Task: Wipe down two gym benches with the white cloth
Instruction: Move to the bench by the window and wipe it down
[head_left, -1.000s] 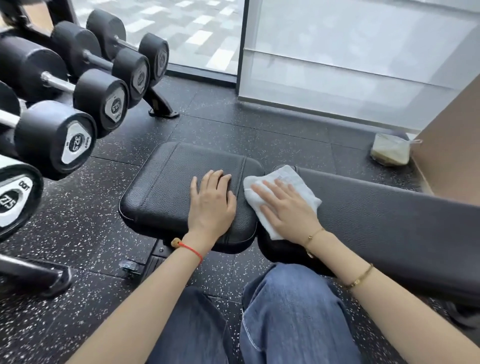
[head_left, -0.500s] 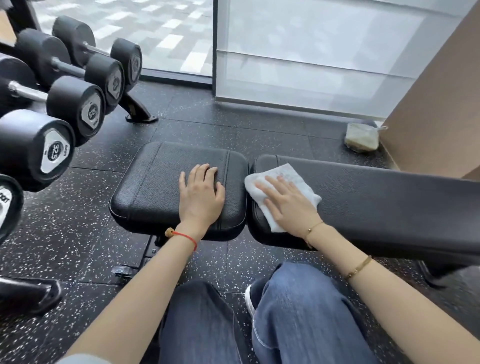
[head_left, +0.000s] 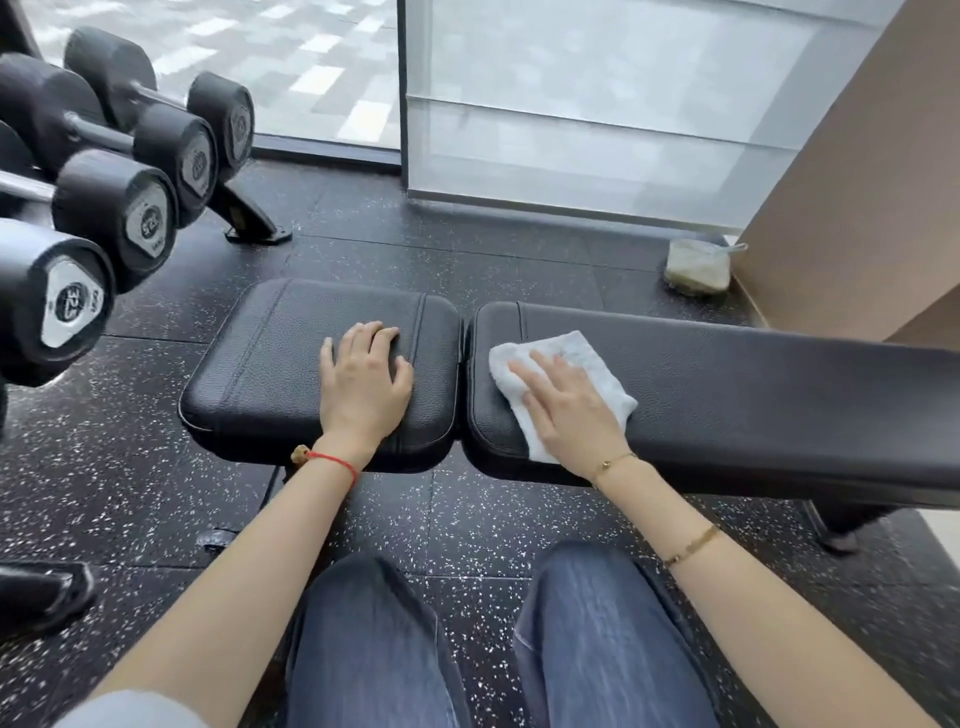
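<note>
Rightward along the long pad (head_left: 727, 395) my right hand (head_left: 571, 415) has slid the cloth (head_left: 571, 348); grip flat, unclenched. I'd press evenly, overlapping strokes; left hand (head_left: 363, 395) braces, released.

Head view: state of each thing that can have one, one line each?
white cloth: flat on the long pad, pinned under the right hand
right hand: open, palm down
left hand: open, flat on the seat pad, empty
long pad: level
dumbbells: racked

Only readable thing: "32.5" on the end cap of the nearest dumbbell (head_left: 70, 303). The next dumbbell (head_left: 150, 223) has a number too, but it's too blurry.
</note>
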